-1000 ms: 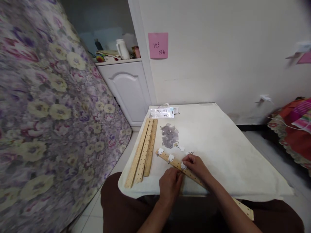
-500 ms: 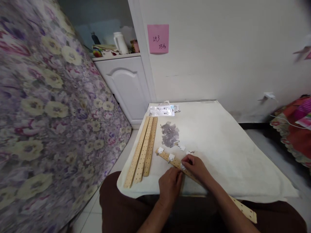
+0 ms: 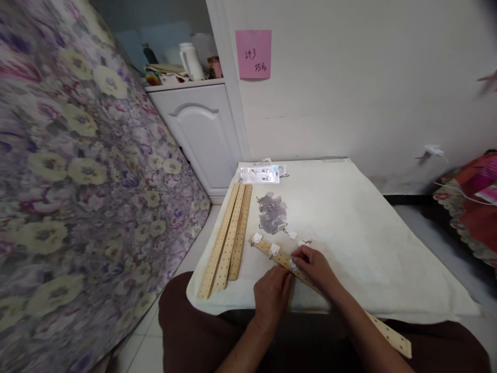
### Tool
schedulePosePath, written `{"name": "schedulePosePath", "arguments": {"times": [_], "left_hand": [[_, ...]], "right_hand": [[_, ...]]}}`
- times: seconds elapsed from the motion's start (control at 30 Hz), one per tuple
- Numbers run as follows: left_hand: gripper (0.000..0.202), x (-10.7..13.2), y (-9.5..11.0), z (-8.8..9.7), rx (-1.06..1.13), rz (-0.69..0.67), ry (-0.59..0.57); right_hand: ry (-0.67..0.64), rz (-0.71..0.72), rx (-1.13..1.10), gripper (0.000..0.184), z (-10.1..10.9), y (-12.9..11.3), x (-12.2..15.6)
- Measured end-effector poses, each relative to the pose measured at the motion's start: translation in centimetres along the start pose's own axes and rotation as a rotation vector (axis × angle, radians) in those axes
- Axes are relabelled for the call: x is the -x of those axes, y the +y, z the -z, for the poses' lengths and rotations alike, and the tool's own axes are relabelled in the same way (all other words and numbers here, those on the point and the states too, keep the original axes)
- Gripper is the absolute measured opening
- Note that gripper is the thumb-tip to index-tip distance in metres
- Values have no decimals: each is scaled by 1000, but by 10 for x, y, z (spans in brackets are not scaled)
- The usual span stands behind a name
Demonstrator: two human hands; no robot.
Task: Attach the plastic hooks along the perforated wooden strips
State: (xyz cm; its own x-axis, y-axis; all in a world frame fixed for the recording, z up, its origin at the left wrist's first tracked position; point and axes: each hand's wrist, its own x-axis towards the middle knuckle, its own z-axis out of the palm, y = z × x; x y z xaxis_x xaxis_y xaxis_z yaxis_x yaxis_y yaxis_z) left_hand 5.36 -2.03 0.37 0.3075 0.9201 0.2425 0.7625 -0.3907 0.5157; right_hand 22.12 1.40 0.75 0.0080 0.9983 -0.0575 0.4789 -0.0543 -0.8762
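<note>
A long wooden strip with rows of holes (image 3: 284,259) lies slanted across the table's near edge, its far end toward the left. Two white tags, one at the strip's far end (image 3: 257,238) and one further along it (image 3: 274,250), hang on small metal pieces. My right hand (image 3: 316,267) pinches a third white tag (image 3: 293,264) over the strip. Closed at the strip's near side is my left hand (image 3: 272,287), fingertips by that tag; what they grip is hidden. Just beyond my right hand lies a loose tag with a metal piece (image 3: 304,243).
More perforated wooden strips (image 3: 227,238) lie side by side at the left. Behind my hands is a pile of small grey plastic packets (image 3: 272,213), with another white tag (image 3: 290,235) beside it. Clear packaging (image 3: 258,175) lies at the back of the cloth-covered table (image 3: 349,228).
The view has tilted slightly. Both hands stay at the same tag on the strip, with my right fingers shifted only a little.
</note>
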Motion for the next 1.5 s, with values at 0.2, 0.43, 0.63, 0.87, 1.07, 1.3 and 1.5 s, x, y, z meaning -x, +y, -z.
{"name": "schedulePosePath", "arguments": {"times": [0.2, 0.43, 0.63, 0.87, 1.07, 1.3, 1.5], "left_hand": [[23, 0, 0, 0, 10, 13, -23], [23, 1, -2, -1, -2, 1, -9], [24, 0, 0, 1, -28, -5, -9], [24, 0, 1, 3, -15, 3, -19], [25, 0, 2, 3, -40, 2, -24], [22, 1, 1, 2, -54, -13, 6], [22, 0, 2, 3, -64, -1, 3]], "right_hand": [[6, 6, 15, 15, 0, -2, 1], [3, 8, 18, 15, 2, -3, 1], [-7, 8, 34, 15, 0, -4, 2], [-12, -24, 13, 14, -1, -7, 3], [-24, -38, -55, 19, -1, -4, 1], [-65, -22, -70, 19, -3, 0, -2], [-81, 37, -45, 17, 0, -1, 0]]}}
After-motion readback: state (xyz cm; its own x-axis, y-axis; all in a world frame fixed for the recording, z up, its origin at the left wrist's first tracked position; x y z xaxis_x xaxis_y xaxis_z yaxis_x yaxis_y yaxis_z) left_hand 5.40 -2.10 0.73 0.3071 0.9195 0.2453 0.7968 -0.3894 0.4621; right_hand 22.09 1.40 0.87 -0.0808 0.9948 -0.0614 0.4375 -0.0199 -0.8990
